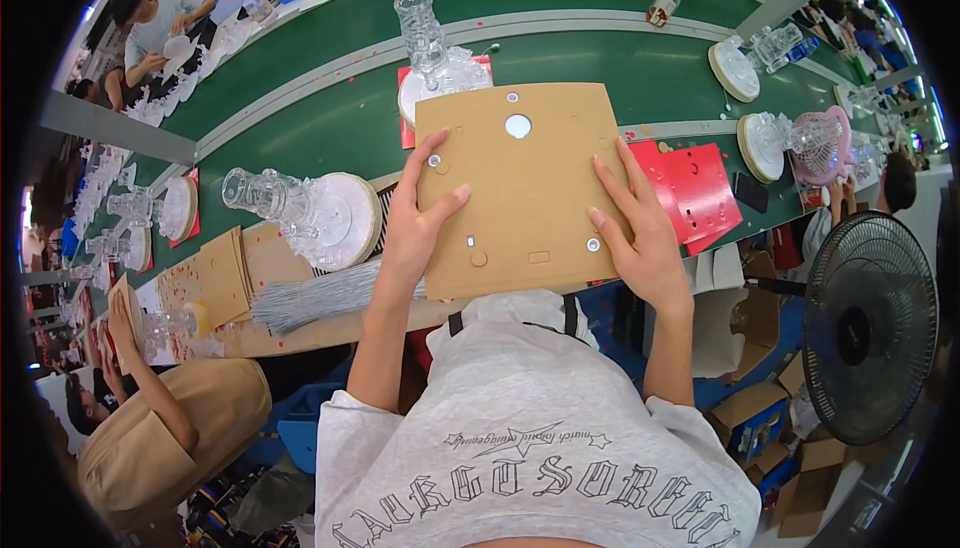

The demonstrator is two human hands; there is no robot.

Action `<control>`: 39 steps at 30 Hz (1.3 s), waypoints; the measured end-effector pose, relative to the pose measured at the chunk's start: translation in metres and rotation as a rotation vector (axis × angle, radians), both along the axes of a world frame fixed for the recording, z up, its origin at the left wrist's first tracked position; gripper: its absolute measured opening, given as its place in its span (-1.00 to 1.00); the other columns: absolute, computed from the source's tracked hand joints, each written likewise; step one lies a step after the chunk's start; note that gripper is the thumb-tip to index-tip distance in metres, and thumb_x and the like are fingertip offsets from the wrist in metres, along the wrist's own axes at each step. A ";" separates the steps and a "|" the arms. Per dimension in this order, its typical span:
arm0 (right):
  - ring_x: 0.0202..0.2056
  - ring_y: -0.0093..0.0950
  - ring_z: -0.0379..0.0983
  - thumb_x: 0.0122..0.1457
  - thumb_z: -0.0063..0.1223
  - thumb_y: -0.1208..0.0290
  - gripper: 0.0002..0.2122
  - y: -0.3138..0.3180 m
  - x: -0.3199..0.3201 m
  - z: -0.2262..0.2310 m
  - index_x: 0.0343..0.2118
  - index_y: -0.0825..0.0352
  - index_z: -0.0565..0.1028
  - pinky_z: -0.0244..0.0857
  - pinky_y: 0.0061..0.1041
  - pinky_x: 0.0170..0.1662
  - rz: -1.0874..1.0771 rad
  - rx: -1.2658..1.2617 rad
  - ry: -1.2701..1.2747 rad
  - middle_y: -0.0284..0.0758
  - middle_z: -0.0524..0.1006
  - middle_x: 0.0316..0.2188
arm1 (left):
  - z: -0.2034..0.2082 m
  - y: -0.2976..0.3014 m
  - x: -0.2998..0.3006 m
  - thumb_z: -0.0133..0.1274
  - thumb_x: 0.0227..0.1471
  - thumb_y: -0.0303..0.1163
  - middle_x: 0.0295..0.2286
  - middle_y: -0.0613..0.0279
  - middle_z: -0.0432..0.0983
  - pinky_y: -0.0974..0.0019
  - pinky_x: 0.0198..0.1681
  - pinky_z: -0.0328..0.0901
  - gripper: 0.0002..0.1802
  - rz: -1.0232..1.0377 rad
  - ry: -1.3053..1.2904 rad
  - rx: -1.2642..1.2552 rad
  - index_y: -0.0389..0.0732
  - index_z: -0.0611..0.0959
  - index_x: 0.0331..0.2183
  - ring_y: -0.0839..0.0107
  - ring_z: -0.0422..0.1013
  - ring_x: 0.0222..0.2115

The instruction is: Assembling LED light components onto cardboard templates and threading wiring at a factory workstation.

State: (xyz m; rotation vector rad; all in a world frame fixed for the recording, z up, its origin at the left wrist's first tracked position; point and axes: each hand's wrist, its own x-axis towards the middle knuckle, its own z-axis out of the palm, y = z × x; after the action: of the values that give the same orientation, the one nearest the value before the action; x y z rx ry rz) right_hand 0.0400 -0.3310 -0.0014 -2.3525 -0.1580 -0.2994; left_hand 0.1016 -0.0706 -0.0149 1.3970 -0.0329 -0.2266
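A square brown cardboard panel (530,198) with a round hole and several small punched marks is held up in front of me. My left hand (415,213) grips its left edge, thumb on the near face. At the right edge, my right hand (645,238) holds it with the fingers spread over the face. Just behind the panel, a clear plastic piece on a white round base (445,73) stands on a red sheet, partly covered by the panel. Another clear plastic piece with a white disc base (335,218) lies tilted left of my left hand.
A bundle of thin grey wires (315,296) and brown cardboard sheets (222,273) lie at the left. Red sheets (695,188) and a black phone (750,191) are at the right. A black fan (868,328) stands close on the right. Co-workers sit along the green conveyor (590,58).
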 end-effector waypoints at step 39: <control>0.28 -0.28 0.30 0.01 0.33 0.40 -0.65 0.011 0.002 0.022 -0.07 0.12 0.68 0.08 -0.19 0.28 0.288 -0.334 -0.092 -0.29 0.47 0.20 | 0.019 -0.001 -0.058 0.40 -0.18 -0.05 0.26 0.05 0.28 -0.10 0.30 0.11 -0.21 -0.189 -0.709 0.979 0.07 0.58 0.15 0.03 0.17 0.30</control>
State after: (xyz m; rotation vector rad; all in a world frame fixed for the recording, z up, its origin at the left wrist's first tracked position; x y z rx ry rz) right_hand 0.0422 -0.3200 0.0205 -2.5998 -0.6272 -0.2544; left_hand 0.0435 -0.0721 0.0043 2.3937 -0.7236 0.1419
